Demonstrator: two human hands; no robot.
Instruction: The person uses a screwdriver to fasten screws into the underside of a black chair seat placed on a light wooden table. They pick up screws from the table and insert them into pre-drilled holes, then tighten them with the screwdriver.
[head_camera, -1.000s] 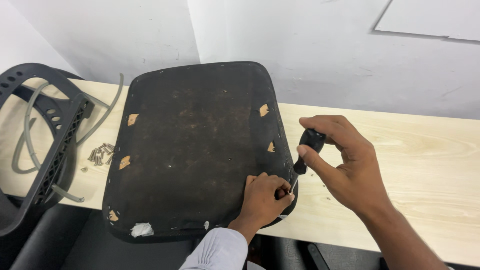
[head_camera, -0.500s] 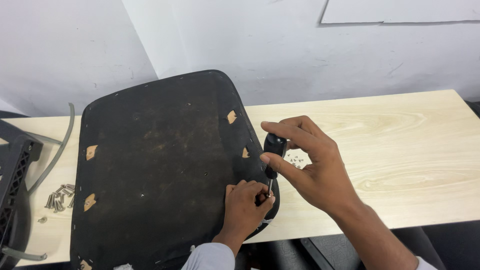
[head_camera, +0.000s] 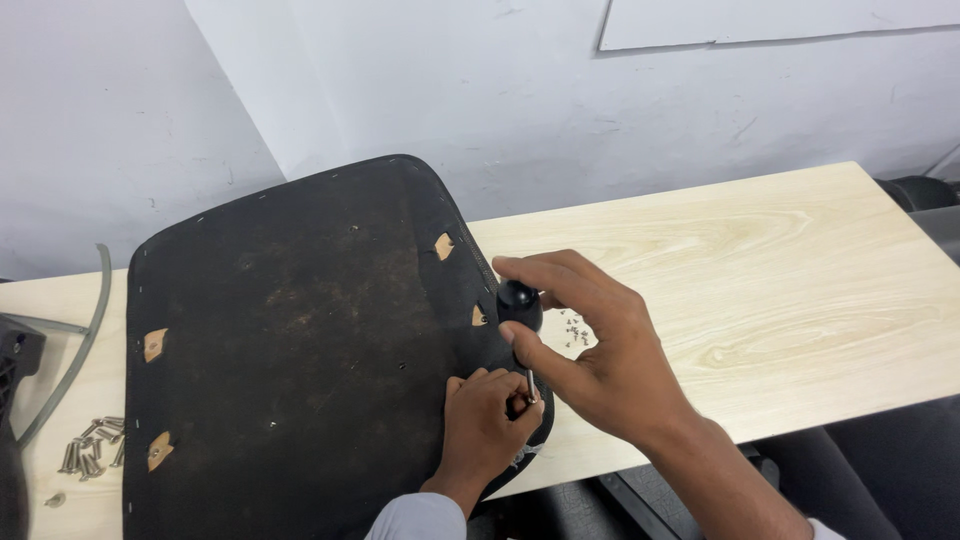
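My right hand (head_camera: 600, 350) pinches screwdriver (head_camera: 521, 318) knob, shaft upright | left hand (head_camera: 485, 420) pinches its tip, lower centre | seat base (head_camera: 300, 350) edge directly below.

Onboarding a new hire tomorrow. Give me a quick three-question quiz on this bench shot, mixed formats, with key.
1. True or false: the right hand grips the black handle of a screwdriver.
2. Where does the left hand rest? A) on the bare table B) at the near right edge of the seat pad C) on the pile of screws
3. Fill in: the pile of screws lies to the ____ of the seat pad.

Key: 1 true; 2 B; 3 left
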